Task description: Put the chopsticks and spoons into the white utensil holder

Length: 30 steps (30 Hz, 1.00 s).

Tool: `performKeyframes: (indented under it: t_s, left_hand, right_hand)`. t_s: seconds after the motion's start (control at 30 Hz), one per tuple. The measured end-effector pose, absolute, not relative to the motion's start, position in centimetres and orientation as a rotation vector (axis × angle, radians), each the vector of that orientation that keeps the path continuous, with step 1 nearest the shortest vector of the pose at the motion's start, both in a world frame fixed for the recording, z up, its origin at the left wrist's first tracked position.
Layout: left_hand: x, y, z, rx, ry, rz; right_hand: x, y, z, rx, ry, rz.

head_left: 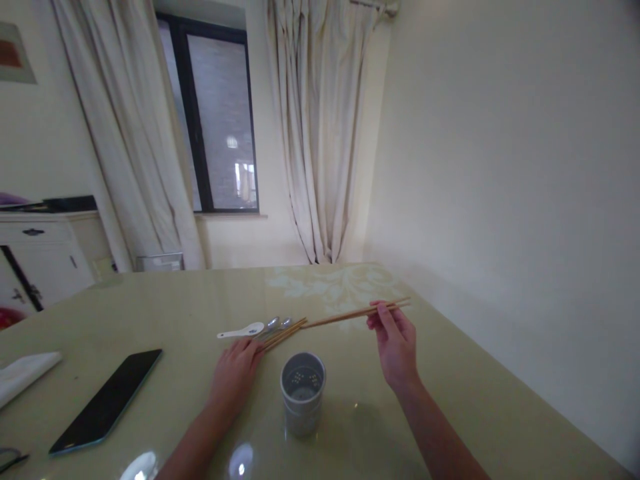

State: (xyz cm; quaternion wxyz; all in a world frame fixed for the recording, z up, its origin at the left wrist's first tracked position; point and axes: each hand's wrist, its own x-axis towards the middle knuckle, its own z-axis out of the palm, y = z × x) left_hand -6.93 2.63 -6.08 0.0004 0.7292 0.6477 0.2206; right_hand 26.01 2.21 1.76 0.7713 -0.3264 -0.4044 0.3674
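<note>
My right hand (395, 343) pinches the far end of a pair of wooden chopsticks (350, 315), which slant just above the glossy table (450, 387). My left hand (235, 370) rests palm down on the table, its fingertips touching the near ends of another bundle of chopsticks (283, 333). Beside that bundle lie two metal spoons (277, 325) and a white ceramic spoon (243, 331). A grey cylindrical holder (303, 392) with a perforated bottom stands upright between my forearms, with nothing in it.
A dark phone (107, 400) lies face up at the left, and a white folded cloth (25, 375) sits at the left edge. A white cabinet (40, 260) stands behind the table at the left. The wall runs close along the table's right side.
</note>
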Motion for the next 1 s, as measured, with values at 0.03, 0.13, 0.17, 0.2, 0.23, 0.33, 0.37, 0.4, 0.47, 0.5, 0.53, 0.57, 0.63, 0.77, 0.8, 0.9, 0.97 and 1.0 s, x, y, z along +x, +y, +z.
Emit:
performKeyframes:
  t_s: [0.03, 0.13, 0.17, 0.2, 0.23, 0.33, 0.37, 0.4, 0.47, 0.5, 0.53, 0.57, 0.63, 0.77, 0.8, 0.9, 0.97, 1.0]
  left_hand:
    - [-6.9, 2.7, -6.2, 2.302, 2.047, 0.65]
    - [-6.7, 2.8, -6.6, 2.304, 2.046, 0.613]
    - [-6.6, 2.8, -6.7, 2.298, 2.033, 0.617]
    - [-6.6, 2.8, -6.8, 2.29, 2.02, 0.626]
    - [-6.6, 2.8, -6.8, 2.274, 2.014, 0.638]
    - [-6.7, 2.5, -6.7, 2.22, 2.01, 0.672]
    - [-6.7, 2.4, -6.6, 2.209, 2.005, 0.684]
    - [-6.8, 2.4, -6.5, 2.205, 1.993, 0.692]
    - [-6.8, 2.3, -6.4, 2.206, 1.96, 0.701]
    - [-6.8, 2.3, -6.4, 2.207, 1.941, 0.702]
    - [-6.8, 2.3, -6.4, 2.206, 1.921, 0.702]
    - [-6.8, 2.4, -6.4, 2.201, 1.901, 0.703]
    - [-6.7, 2.6, -6.6, 2.188, 1.87, 0.7]
    - [-6.2, 2.7, -6.7, 2.169, 1.852, 0.667]
    - [-6.0, 2.7, -6.7, 2.168, 1.845, 0.664]
    - [-5.7, 2.4, -6.4, 2.154, 1.827, 0.674]
    - [-5.6, 2.2, -6.2, 2.146, 1.822, 0.694]
    - [-5.6, 2.1, -6.2, 2.145, 1.813, 0.709]
  right_hand:
    - [26.0, 1.9, 1.9, -0.698, -0.911, 0.81]
    - [25.2, 1.1, 1.8, -0.705, -1.077, 0.836]
    - [24.8, 0.9, 1.7, -0.716, -1.142, 0.853]
    - [24.4, 0.6, 1.5, -0.73, -1.202, 0.873]
    - [24.0, 0.4, 1.4, -0.744, -1.256, 0.895]
    - [23.0, -0.1, 1.0, -0.771, -1.374, 0.96]
    - [22.7, -0.2, 0.8, -0.773, -1.397, 0.977]
    - [22.5, -0.2, 0.6, -0.776, -1.413, 0.992]
    - [22.1, -0.2, 0.2, -0.783, -1.425, 1.019]
    - [22.0, -0.1, -0.1, -0.787, -1.425, 1.033]
    - [21.9, 0.0, -0.3, -0.791, -1.422, 1.048]
    - [21.8, 0.1, -0.5, -0.796, -1.419, 1.065]
    - [21.7, 0.2, -0.8, -0.803, -1.41, 1.099]
    - [21.7, 0.4, -1.4, -0.761, -1.403, 1.161]
    - [21.7, 0.5, -1.7, -0.732, -1.393, 1.184]
    - [21.5, 0.7, -2.6, -0.656, -1.282, 1.278]
    - [21.2, 1.1, -3.4, -0.658, -1.18, 1.338]
    - [21.1, 1.4, -3.7, -0.684, -1.145, 1.353]
